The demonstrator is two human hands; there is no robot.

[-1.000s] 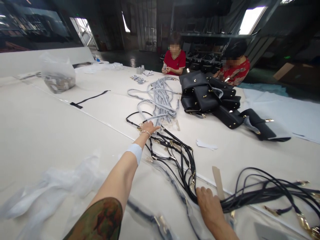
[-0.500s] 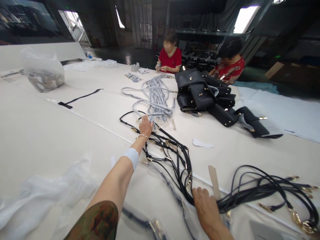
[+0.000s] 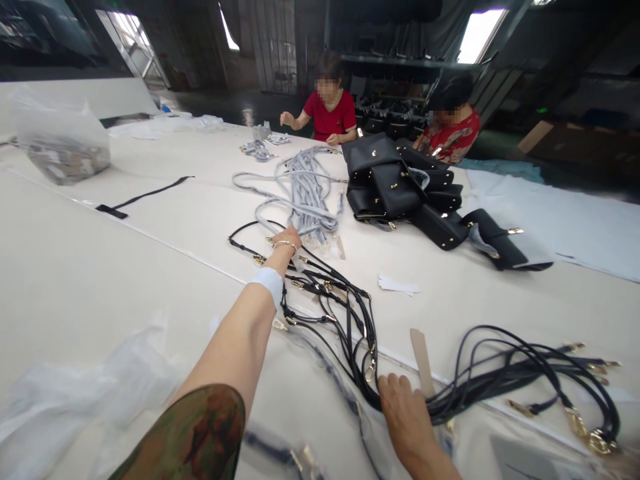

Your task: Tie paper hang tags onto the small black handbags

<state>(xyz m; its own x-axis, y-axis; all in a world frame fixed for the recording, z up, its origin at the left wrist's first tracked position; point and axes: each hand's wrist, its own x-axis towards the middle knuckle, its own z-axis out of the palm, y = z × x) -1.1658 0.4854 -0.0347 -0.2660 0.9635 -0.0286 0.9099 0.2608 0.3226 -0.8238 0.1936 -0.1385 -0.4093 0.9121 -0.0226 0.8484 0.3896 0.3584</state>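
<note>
My right hand [image 3: 407,417] is closed over a bundle of black straps [image 3: 363,353], pressing it on the table. The straps carry gold clasps and buckles and spread out on both sides of that hand. My left hand [image 3: 289,237] reaches forward, at the near end of a pile of straps in pale wrapping [image 3: 309,187]. Its wrist is bent and its fingers are mostly hidden, so what they touch does not show. A loop of black strap [image 3: 240,245] lies beside the left wrist. Dark straps in clear wrapping [image 3: 340,377] lie between my arms.
Black bags [image 3: 400,190] are heaped at the back right. White paper strips [image 3: 399,285] and a brown card strip [image 3: 421,357] lie nearer. At left are a filled clear plastic bag [image 3: 67,143] and crumpled plastic [image 3: 100,387]. Two people in red sit across the white table [image 3: 165,273].
My left hand has moved slightly farther toward the pale-wrapped straps, its wrist bending. My right hand stays on the bundle. The view has shifted a little. One co-worker's hand has lifted outward.
</note>
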